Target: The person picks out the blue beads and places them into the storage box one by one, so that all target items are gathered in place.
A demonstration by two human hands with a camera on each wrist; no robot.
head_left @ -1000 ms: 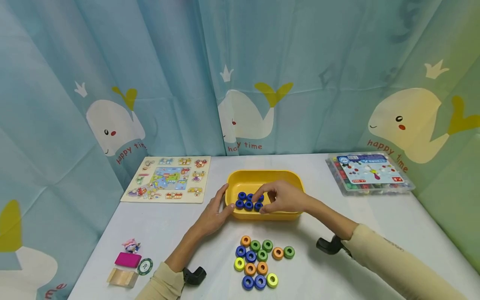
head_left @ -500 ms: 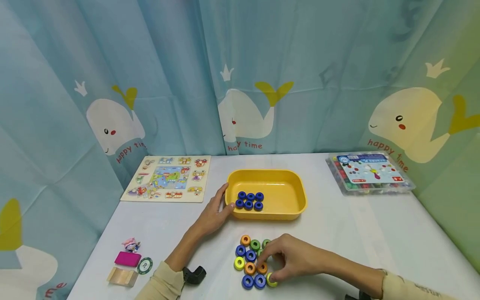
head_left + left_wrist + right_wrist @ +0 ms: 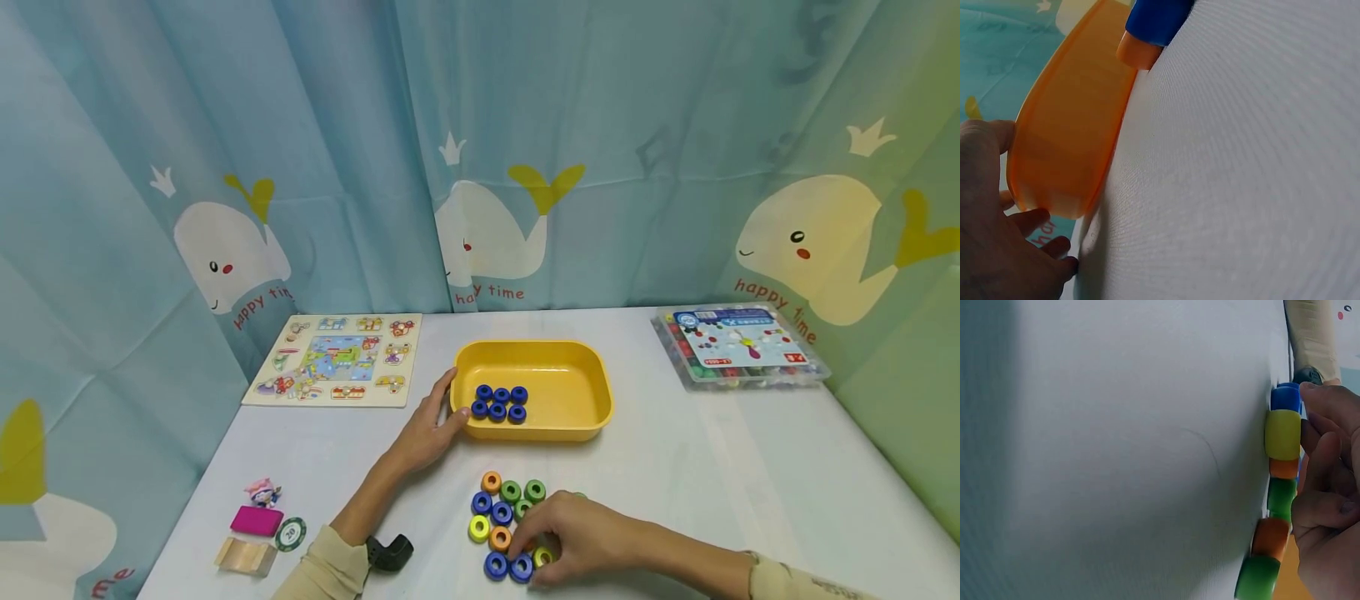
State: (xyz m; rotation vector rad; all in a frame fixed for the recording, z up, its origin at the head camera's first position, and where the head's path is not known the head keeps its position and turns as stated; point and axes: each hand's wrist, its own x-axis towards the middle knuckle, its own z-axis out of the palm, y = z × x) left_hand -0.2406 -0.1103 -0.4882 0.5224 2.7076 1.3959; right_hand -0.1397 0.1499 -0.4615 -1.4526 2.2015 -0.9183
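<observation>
My left hand (image 3: pixel 423 433) holds the left end of a yellow tray (image 3: pixel 562 433), thumb at its near corner and fingers along its side. The left wrist view shows that hand (image 3: pixel 1004 219) against the tray's wall (image 3: pixel 1069 137). Several dark blue rings (image 3: pixel 497 412) sit in two rows inside the tray. My right hand (image 3: pixel 581 537) is low over the loose rings, its thumb and forefinger pinching a blue ring (image 3: pixel 521 569) that still rests on the table. Beside it are another blue ring (image 3: pixel 495 567) and a yellow ring (image 3: pixel 543 557), partly covered by the hand.
Several orange, green, blue and yellow rings (image 3: pixel 501 513) lie in front of the tray. A wooden puzzle board (image 3: pixel 337 358) is at back left, a clear plastic case (image 3: pixel 742 346) at back right. A figurine (image 3: pixel 262 492), pink block (image 3: pixel 257 521), wooden piece (image 3: pixel 246 556) and round chip (image 3: pixel 290 533) lie left.
My right hand has come from the tray down to the loose rings, leaving the blue ring in it, then shifted to another blue ring. My left hand stays at the tray.
</observation>
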